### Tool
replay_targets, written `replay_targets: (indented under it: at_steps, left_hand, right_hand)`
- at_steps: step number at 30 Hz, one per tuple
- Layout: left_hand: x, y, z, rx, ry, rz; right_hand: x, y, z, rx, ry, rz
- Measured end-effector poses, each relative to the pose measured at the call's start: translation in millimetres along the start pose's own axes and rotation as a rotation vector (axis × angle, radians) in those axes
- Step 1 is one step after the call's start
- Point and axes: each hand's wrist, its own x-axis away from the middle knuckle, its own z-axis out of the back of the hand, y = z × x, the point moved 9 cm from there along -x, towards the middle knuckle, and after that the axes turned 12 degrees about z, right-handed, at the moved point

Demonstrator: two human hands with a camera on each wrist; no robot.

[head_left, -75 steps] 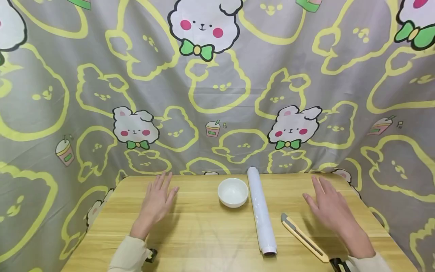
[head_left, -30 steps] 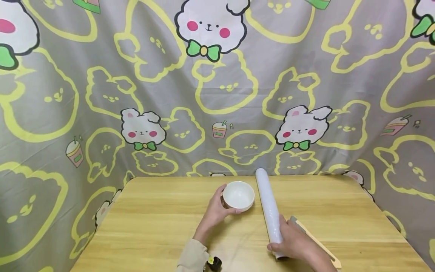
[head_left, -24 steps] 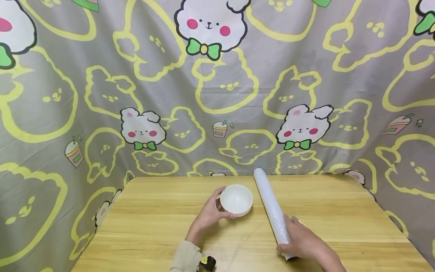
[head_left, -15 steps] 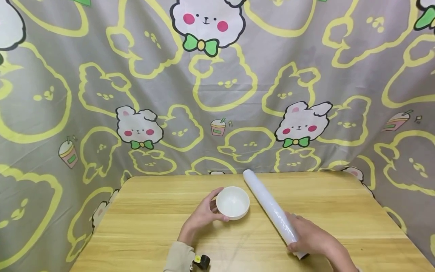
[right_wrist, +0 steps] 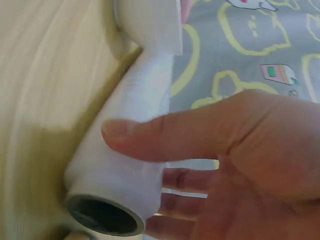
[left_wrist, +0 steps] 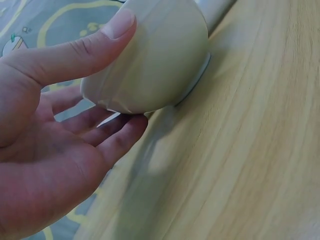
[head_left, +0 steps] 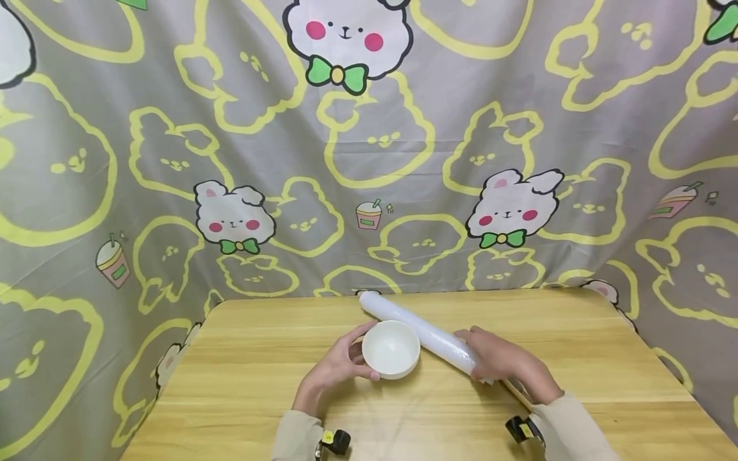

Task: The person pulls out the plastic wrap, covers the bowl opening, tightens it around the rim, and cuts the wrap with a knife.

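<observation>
My left hand (head_left: 331, 370) holds a white bowl (head_left: 391, 349) near the middle of the wooden table, thumb on the near side and fingers around the left. In the left wrist view the bowl (left_wrist: 160, 60) is tilted in the picture, its foot close to the wood. A roll of plastic wrap (head_left: 435, 336) slants behind the bowl; my right hand (head_left: 500, 356) grips its near end. The right wrist view shows the thumb across the roll (right_wrist: 120, 150) and its hollow core facing the camera. A yellow utility knife (head_left: 519, 393) lies mostly hidden under the right wrist.
The wooden table (head_left: 259, 397) ends at the back against a grey curtain (head_left: 398, 250) with yellow rabbit outlines. Curtain cloth also hangs along both sides. Each wrist carries a small black camera, such as the left one (head_left: 340, 442).
The hands came in from the table's sides to the bowl and the roll. The bowl moved slightly nearer me. The roll swung from nearly lengthwise to slanting, its far end going left behind the bowl.
</observation>
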Motion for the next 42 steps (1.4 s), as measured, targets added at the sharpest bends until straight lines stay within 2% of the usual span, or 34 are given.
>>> replay_targets:
  at_steps: [2,9,13,15,20,23,28,35,39,42]
  left_hand:
    - [0.3,0.8,-1.1,-0.003,-0.015,-0.003]
    - [-1.2,2.0,0.0,0.003,-0.011,-0.018]
    - [-5.1,1.1,-1.8,0.025,-0.019,-0.011]
    - [-7.7,2.4,-4.3,0.028,-0.025,-0.028]
    - [-13.2,7.1,-9.5,0.039,-0.040,-0.070]
    - [-16.3,7.8,-12.2,0.049,-0.056,-0.072]
    - [-18.4,2.3,-18.4,0.046,-0.085,-0.069]
    - [-21.2,-0.2,-25.1,0.069,-0.125,-0.075]
    - [-25.4,2.7,-24.9,0.075,-0.116,-0.077]
    - [-25.5,6.5,-24.0,0.047,-0.114,-0.072]
  right_hand:
    - [-8.6,3,3,0.040,0.020,-0.015]
    - [-31.7,6,17,0.082,0.210,0.086]
    - [-37.9,15,21,0.106,0.270,0.081]
    - [-39.4,19,24,0.121,0.290,0.078]
    - [-45.2,24,30,0.174,0.309,0.103]
    - [-50.0,26,32,0.213,0.307,0.122]
    - [-54.0,34,26,0.218,0.315,0.158]
    - [-56.4,38,21,0.231,0.321,0.155]
    - [-57.7,37,23,0.233,0.327,0.149]
    - [-58.4,37,23,0.215,0.318,0.140]
